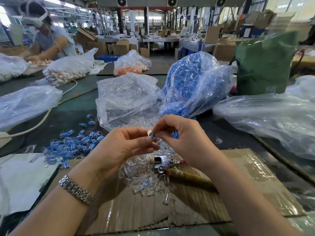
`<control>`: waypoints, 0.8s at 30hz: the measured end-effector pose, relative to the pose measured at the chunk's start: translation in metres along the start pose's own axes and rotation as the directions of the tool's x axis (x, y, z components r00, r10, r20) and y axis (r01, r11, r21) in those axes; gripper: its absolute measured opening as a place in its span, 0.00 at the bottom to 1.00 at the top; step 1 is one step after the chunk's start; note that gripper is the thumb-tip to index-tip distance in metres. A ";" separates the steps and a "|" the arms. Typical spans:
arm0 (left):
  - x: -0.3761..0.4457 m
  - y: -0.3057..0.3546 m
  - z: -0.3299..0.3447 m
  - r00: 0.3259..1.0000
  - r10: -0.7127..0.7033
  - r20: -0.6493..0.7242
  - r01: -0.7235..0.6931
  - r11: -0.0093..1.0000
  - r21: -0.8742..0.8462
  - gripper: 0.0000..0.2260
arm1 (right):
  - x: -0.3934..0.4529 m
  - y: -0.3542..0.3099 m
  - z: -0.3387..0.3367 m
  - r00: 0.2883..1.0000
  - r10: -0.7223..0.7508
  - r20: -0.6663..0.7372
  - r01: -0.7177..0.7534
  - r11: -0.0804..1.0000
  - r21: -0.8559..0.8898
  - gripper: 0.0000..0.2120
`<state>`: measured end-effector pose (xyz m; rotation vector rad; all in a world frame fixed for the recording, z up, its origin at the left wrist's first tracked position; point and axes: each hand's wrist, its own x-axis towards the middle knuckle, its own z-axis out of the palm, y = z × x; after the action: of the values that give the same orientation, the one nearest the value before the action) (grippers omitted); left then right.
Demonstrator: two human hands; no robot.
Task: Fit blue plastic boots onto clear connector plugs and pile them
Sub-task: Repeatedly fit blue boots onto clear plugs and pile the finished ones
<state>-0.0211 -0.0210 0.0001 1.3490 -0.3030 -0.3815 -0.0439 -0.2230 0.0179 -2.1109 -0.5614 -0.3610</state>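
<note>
Pinching a blue boot [152,135] between both hands [180,138], dozens of finished pieces [73,145] piled left, loose clear plugs [141,176] still waiting.

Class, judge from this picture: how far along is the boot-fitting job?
Done: a pile of finished plugs lies to the left. In hand: the right hand pinches a blue boot against the left hand. Left: loose clear plugs on the cardboard, plus a full bag of blue boots.

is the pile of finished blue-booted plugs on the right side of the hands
No, the pile of finished blue-booted clear plugs lies on the dark table to the left of the left hand, not the right hand.
</note>
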 end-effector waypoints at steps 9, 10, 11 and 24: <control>-0.002 0.002 0.001 0.995 0.083 -0.055 -0.078 0.994 0.075 0.11 | -0.001 -0.006 -0.002 1.000 -0.024 0.019 0.026 0.993 -0.111 0.02; -0.003 0.003 0.000 0.996 0.077 -0.052 -0.073 0.995 0.064 0.12 | -0.002 -0.007 -0.002 0.999 -0.028 0.020 0.030 0.993 -0.118 0.02; -0.003 0.003 0.000 0.996 0.071 -0.049 -0.068 0.996 0.057 0.12 | -0.002 -0.007 -0.002 0.999 -0.031 0.022 0.033 0.992 -0.123 0.02; -0.006 0.008 0.000 0.989 0.040 -0.139 -0.021 0.990 0.137 0.13 | -0.017 0.009 -0.046 0.721 0.487 0.493 -0.143 0.801 -0.581 0.28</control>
<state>-0.0253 -0.0167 0.0077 1.4951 -0.2346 -0.2410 -0.0557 -0.2693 0.0299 -2.8060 -0.4662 0.4961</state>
